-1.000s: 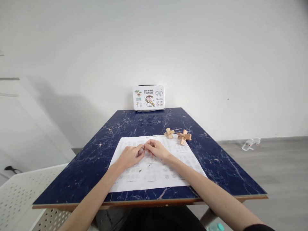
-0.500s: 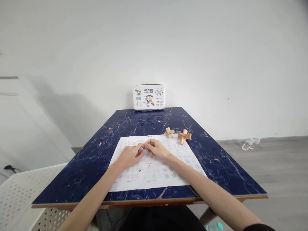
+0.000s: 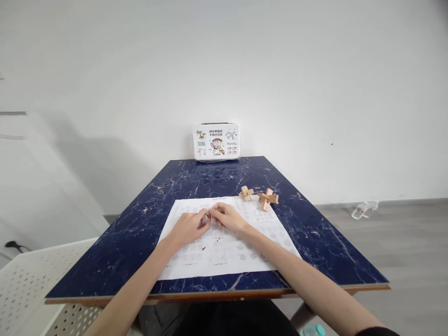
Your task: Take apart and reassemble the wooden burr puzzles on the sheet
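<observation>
My left hand (image 3: pixel 192 226) and my right hand (image 3: pixel 227 216) meet fingertip to fingertip over a large printed sheet (image 3: pixel 220 259). The fingers of both are curled and pinched together. Whatever they hold, if anything, is too small or hidden to make out. Small black bits (image 3: pixel 203 248) lie on the sheet just below my hands. Past my right hand, at the sheet's upper right corner, sit a pale wooden interlocking puzzle (image 3: pixel 246 193) and a larger brown wooden interlocking puzzle (image 3: pixel 268 199).
A white cartoon-printed case (image 3: pixel 216 142) stands at the far end of the blue marbled table (image 3: pixel 336 252), against the wall. To the left is a white perforated chair (image 3: pixel 31 280). Clear plastic bottles (image 3: pixel 364 209) lie on the floor at right. A teal-capped bottle (image 3: pixel 313 330) is below the table edge.
My left fingers have shifted very slightly at the point where the two hands meet. Everything else stays in place.
</observation>
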The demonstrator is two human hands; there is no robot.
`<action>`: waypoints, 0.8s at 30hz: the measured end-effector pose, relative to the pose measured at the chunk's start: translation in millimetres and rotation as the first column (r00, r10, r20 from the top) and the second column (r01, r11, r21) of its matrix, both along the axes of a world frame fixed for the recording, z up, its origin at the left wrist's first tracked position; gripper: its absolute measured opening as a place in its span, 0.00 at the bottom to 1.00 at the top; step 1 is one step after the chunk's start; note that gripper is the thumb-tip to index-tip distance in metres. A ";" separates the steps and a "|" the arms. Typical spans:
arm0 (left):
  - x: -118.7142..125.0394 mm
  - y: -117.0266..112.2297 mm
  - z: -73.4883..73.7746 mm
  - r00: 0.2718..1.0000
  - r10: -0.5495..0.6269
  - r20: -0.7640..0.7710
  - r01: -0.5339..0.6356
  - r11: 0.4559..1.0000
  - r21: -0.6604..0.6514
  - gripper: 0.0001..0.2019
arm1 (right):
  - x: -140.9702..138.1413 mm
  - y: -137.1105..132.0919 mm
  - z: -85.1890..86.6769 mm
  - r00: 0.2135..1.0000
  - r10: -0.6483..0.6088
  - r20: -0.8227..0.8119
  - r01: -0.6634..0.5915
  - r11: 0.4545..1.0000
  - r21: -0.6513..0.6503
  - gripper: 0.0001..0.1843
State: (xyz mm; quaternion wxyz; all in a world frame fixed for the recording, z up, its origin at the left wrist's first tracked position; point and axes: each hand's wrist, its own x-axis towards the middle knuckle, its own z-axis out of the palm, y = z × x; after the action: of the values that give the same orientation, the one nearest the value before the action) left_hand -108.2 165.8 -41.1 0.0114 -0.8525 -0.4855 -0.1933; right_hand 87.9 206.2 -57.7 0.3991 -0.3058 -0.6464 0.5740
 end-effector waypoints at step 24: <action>1.2 -1.4 1.6 1.000 0.000 -0.012 0.000 1.000 0.004 0.07 | 0.6 -0.7 -0.4 1.000 -0.010 0.020 0.010 1.000 0.015 0.17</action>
State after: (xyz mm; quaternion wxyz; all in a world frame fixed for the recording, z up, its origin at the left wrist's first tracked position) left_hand -106.9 164.4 -39.5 0.0161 -0.8536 -0.4851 -0.1891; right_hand 88.5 205.4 -58.1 0.3975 -0.3119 -0.6531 0.5640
